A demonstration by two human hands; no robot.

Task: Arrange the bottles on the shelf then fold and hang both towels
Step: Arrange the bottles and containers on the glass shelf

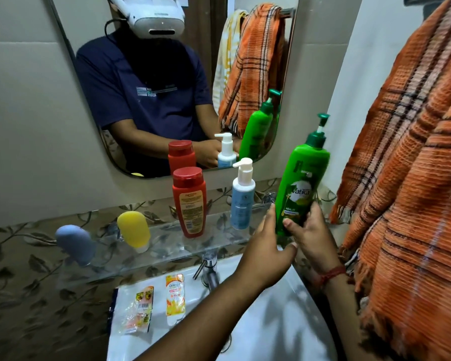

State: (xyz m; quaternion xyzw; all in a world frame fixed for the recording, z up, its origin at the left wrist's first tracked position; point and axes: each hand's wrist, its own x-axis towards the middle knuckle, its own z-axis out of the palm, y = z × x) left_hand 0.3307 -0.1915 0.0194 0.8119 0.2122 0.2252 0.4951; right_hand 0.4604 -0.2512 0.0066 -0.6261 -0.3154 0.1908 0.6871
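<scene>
Holding the green bottle (298, 183) at the shelf's (167, 246) right end, my right hand (310, 238) curls around its base, while my left hand (266, 246) touches its side, fingers fairly straight. Red bottle (190, 201) and blue pump bottle (241, 199) stand mid-shelf.

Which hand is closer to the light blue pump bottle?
Left. The left hand reaches just right of the light blue pump bottle on the glass shelf; the right hand is farther right, gripping the green pump bottle.

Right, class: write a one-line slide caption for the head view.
Both hands set a green Vatika pump bottle at the glass shelf's right end.
</scene>
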